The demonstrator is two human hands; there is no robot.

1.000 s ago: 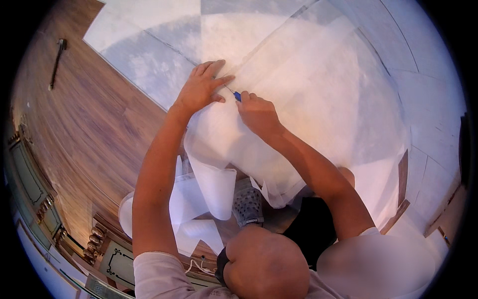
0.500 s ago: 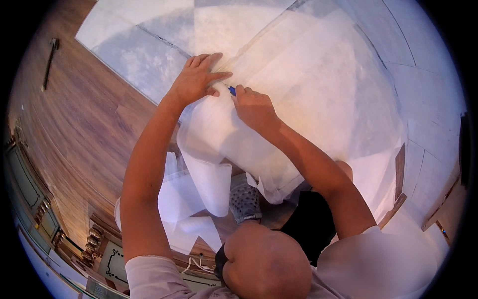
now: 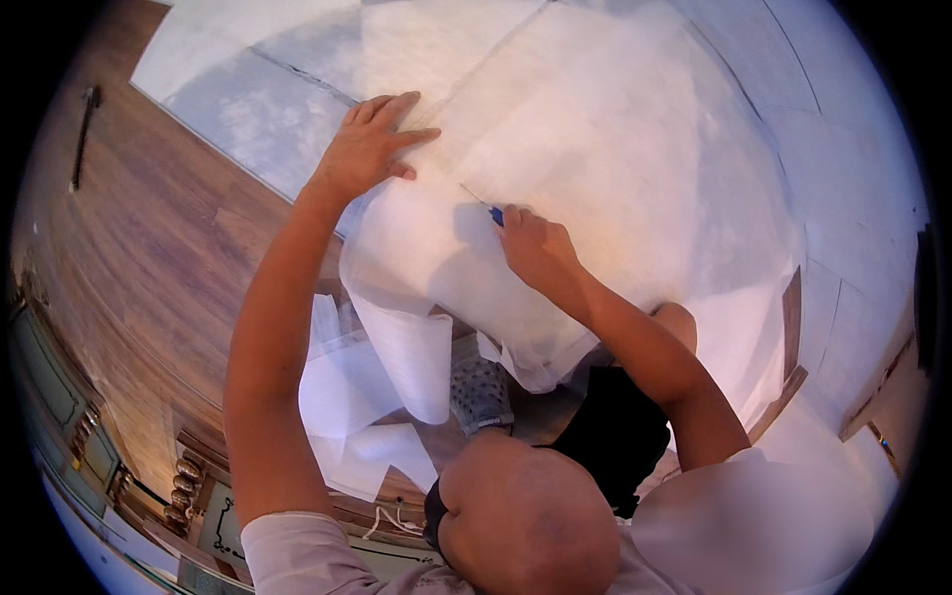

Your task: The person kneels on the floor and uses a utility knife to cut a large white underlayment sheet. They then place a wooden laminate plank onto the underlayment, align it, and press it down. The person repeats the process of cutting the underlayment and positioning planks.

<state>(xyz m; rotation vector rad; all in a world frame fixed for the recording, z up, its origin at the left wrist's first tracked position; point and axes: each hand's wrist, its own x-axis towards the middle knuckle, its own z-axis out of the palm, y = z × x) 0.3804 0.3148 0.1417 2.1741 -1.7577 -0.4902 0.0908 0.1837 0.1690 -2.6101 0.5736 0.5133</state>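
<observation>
A thin white sheet (image 3: pixel 605 159), like foam underlay, lies spread over the floor in front of me. My left hand (image 3: pixel 369 147) rests on it with fingers spread, pressing it down near a seam. To the right and nearer to me, my right hand (image 3: pixel 538 244) is closed around a utility knife (image 3: pixel 497 215) with a blue body. The knife's tip meets the sheet, and a short thin line runs from it toward my left hand. The fingers hide most of the handle. The sheet's near edge curls loosely by my foot.
Loose white sheet pieces (image 3: pixel 347 382) lie beside my patterned sock (image 3: pixel 482 392). Wood-look flooring (image 3: pixel 178 198) stretches out on the left, with a dark long-handled tool (image 3: pixel 83 139) on it. Cabinet panels (image 3: pixel 59 357) stand at the lower left, and a white cord (image 3: pixel 397 521) lies near me.
My right hand has drawn the knife toward me and to the right, away from my left hand; a thin line now shows behind it. My left hand stays on the sheet, fingers spread.
</observation>
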